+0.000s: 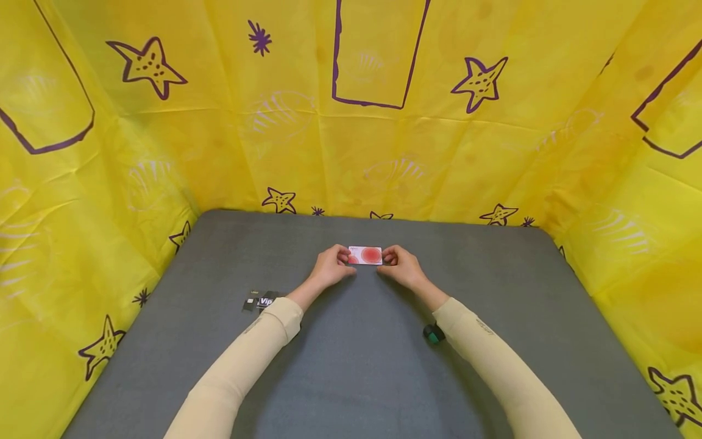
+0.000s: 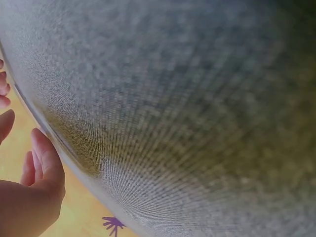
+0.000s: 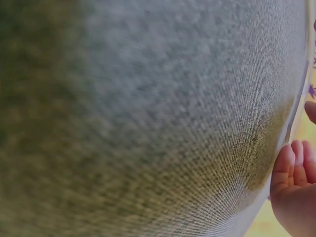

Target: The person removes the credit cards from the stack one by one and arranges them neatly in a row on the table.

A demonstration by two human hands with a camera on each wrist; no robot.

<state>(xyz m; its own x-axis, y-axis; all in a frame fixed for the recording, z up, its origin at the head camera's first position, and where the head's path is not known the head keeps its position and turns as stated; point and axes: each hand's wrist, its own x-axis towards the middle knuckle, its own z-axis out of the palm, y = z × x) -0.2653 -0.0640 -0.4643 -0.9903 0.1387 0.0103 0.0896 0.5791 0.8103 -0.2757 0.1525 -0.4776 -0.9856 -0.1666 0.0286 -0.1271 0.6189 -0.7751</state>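
**Red-and-white card (image 1: 365,255) gripped between left hand (image 1: 331,267) and right hand (image 1: 404,268)**

The card is near the middle of the frame in the head view, its long sides running across. It bears a large red circle right of its centre, more red at its lower left, and lettering too small to read. The left hand's fingers are bent in and grip its left edge; the right hand's fingers grip the right edge the same way. Each thumb reaches inward near the lower corners. Whether the card touches the grey bench (image 1: 351,378) cannot be told.

In the left of the frame, black cards (image 1: 265,301) overlap on the bench, one marked "Vip", partly covered by the left sleeve (image 1: 241,347). Beside the right sleeve (image 1: 488,347), right of centre, shows a small dark object (image 1: 434,334) with a green part; its kind is unclear. Yellow cloth (image 1: 351,146) with purple-outlined stars fills the upper frame and both sides. The wrist views show mostly blurred grey surface, with fingers at the outer edges.
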